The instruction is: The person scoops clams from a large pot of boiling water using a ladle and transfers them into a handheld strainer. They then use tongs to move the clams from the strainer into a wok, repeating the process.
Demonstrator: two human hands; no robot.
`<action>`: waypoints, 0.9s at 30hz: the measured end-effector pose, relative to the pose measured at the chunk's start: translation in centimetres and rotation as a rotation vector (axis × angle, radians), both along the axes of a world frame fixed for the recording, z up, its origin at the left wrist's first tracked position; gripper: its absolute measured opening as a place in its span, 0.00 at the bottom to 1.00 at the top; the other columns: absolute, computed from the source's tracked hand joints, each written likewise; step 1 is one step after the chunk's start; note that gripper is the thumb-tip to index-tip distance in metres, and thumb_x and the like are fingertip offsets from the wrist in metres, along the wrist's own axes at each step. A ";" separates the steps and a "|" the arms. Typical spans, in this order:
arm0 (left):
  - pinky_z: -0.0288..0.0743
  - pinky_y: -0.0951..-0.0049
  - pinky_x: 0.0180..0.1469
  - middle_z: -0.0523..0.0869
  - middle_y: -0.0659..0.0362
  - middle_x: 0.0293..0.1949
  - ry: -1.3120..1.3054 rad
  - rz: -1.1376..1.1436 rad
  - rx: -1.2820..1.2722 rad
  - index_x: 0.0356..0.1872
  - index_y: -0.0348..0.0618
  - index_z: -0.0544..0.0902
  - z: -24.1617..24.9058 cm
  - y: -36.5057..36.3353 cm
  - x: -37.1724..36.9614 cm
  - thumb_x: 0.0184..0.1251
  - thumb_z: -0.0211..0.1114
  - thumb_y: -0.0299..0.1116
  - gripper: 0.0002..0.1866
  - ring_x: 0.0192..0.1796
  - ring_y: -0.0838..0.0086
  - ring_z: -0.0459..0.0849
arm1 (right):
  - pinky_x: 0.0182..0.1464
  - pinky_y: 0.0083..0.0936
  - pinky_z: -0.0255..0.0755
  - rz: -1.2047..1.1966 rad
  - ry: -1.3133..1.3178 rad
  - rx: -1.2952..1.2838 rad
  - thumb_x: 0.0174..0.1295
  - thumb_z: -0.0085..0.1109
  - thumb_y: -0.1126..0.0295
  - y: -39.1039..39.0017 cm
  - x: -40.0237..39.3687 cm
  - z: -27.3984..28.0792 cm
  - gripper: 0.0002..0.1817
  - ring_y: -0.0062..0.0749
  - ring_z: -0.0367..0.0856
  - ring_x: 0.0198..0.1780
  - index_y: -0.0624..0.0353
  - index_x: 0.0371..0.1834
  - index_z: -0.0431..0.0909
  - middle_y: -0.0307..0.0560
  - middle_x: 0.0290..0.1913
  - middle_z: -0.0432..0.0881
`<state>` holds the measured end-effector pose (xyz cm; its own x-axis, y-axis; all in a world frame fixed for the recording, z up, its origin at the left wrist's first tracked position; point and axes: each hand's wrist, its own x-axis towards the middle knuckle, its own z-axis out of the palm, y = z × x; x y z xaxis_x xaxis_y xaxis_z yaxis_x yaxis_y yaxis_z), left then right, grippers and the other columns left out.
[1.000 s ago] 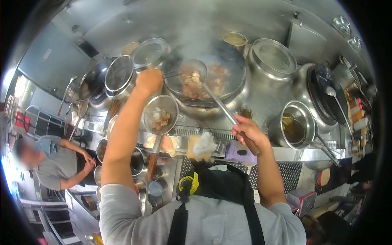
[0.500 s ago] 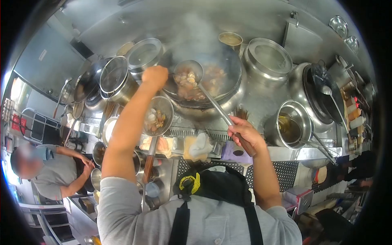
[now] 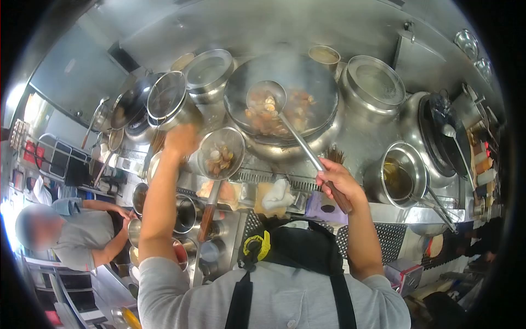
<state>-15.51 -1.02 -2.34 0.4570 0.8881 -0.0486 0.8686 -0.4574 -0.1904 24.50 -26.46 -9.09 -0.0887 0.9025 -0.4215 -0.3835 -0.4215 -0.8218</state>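
Note:
My right hand (image 3: pixel 338 180) is wrapped around the wooden grip of a long metal ladle (image 3: pixel 300 138). Its bowl rests in a steaming black wok (image 3: pixel 241 74), among brown and pale pieces of food (image 3: pixel 300 103). My left hand (image 3: pixel 182 141), smeared by motion, is away from the wok's rim, between a deep pot topped with a strainer (image 3: pixel 167 98) and a second, wooden-handled strainer (image 3: pixel 241 143). Shell-like brownish pieces (image 3: pixel 221 156) lie in that second strainer. Whether my left fingers hold anything is not visible.
Lidded steel pots (image 3: pixel 375 85) flank the wok. On the right, a pot of yellowish liquid (image 3: pixel 378 183) holds a strainer. Cloths (image 3: pixel 274 194) lie along the counter's front edge. At the left stands another person (image 3: pixel 82 233), hands near metal bowls.
My left hand has left the wok's left edge and moved down and to the left. My right hand keeps its hold on the ladle, whose bowl stays in the wok.

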 end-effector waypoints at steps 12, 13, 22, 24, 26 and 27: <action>0.82 0.50 0.56 0.91 0.46 0.47 -0.060 0.004 -0.114 0.41 0.40 0.91 -2.7 4.4 7.6 0.64 0.64 0.38 0.14 0.53 0.49 0.89 | 0.23 0.18 0.64 0.049 -0.035 -0.004 0.71 0.58 0.68 0.0 0.2 0.2 0.37 0.17 0.71 0.23 0.57 0.82 0.58 0.35 0.32 0.79; 0.82 0.50 0.56 0.91 0.46 0.46 -0.066 0.010 -0.105 0.41 0.41 0.91 -1.9 3.8 6.8 0.64 0.63 0.38 0.14 0.52 0.48 0.89 | 0.23 0.18 0.64 0.039 -0.039 -0.017 0.71 0.58 0.68 -0.1 0.3 0.1 0.37 0.17 0.71 0.23 0.57 0.82 0.58 0.35 0.32 0.79; 0.83 0.51 0.53 0.90 0.42 0.40 -0.073 0.168 -0.104 0.37 0.38 0.91 -2.1 1.1 -3.1 0.65 0.64 0.44 0.17 0.48 0.46 0.89 | 0.17 0.12 0.63 -0.004 -0.010 0.001 0.70 0.60 0.69 0.1 0.2 -0.3 0.34 0.14 0.71 0.18 0.61 0.78 0.64 0.38 0.31 0.81; 0.83 0.51 0.52 0.90 0.42 0.39 -0.058 0.207 -0.043 0.36 0.38 0.90 -3.1 1.1 -3.4 0.66 0.65 0.45 0.18 0.47 0.47 0.90 | 0.17 0.12 0.63 -0.002 0.002 0.006 0.70 0.60 0.69 0.2 0.3 0.0 0.34 0.14 0.71 0.19 0.60 0.79 0.64 0.38 0.31 0.81; 0.84 0.51 0.51 0.90 0.41 0.38 -0.103 0.217 0.067 0.37 0.37 0.90 -1.9 -0.5 -0.4 0.67 0.66 0.46 0.19 0.47 0.49 0.90 | 0.17 0.12 0.63 0.006 -0.013 -0.004 0.70 0.61 0.69 0.3 0.4 0.1 0.34 0.14 0.71 0.18 0.60 0.79 0.64 0.38 0.30 0.81; 0.84 0.52 0.51 0.91 0.42 0.39 -0.128 0.167 0.046 0.38 0.38 0.90 -1.2 -1.0 1.4 0.68 0.66 0.46 0.18 0.47 0.49 0.90 | 0.17 0.12 0.63 0.011 -0.023 -0.013 0.70 0.61 0.69 0.3 0.4 0.2 0.34 0.14 0.71 0.18 0.60 0.79 0.64 0.38 0.30 0.81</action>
<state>-14.11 -2.03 -3.49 0.3028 0.9521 0.0424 0.9502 -0.2982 -0.0906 24.94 -26.19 -8.92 -0.0894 0.8957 -0.4356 -0.3599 -0.4368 -0.8244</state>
